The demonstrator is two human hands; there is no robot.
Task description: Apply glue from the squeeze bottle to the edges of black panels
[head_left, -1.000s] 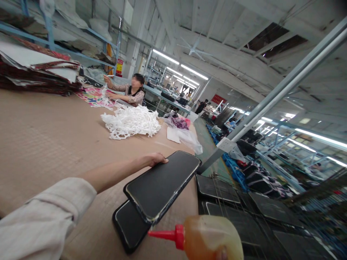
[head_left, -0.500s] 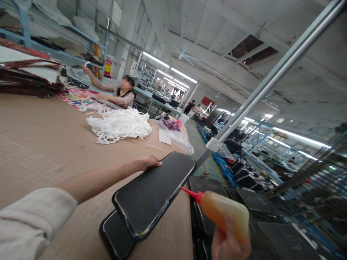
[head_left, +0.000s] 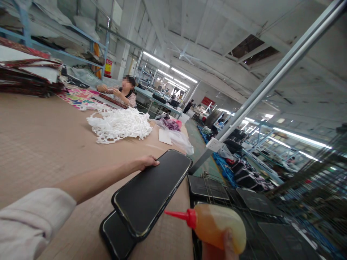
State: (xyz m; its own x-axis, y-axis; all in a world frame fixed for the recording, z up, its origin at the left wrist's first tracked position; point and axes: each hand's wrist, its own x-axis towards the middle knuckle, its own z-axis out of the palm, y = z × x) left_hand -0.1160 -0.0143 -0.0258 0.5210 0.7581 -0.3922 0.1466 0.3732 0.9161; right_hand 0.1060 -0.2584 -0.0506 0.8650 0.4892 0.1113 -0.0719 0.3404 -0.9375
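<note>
My left hand (head_left: 146, 162) grips the far left edge of a black rounded panel (head_left: 151, 191) and holds it tilted over the brown table (head_left: 40, 144). A second black panel (head_left: 116, 234) lies flat beneath it near the table's front edge. At the bottom, my right hand (head_left: 221, 249) is closed round an amber glue bottle (head_left: 219, 225). Its red nozzle (head_left: 180, 215) points left, close to the lifted panel's right edge. Only a thumb and a little of that hand show.
A heap of white cord (head_left: 119, 124) and clear plastic bags (head_left: 176, 137) lie farther along the table. A seated person (head_left: 121, 94) works at the far end beside coloured sheets. Wire racks with more black panels (head_left: 211, 187) stand right of the table. A slanted metal pole (head_left: 260, 94) rises there.
The glue bottle swung up to the panel's right edge half a second ago, then dropped lower and nearer the front edge. The lifted panel barely shifted. The far person lowered an arm.
</note>
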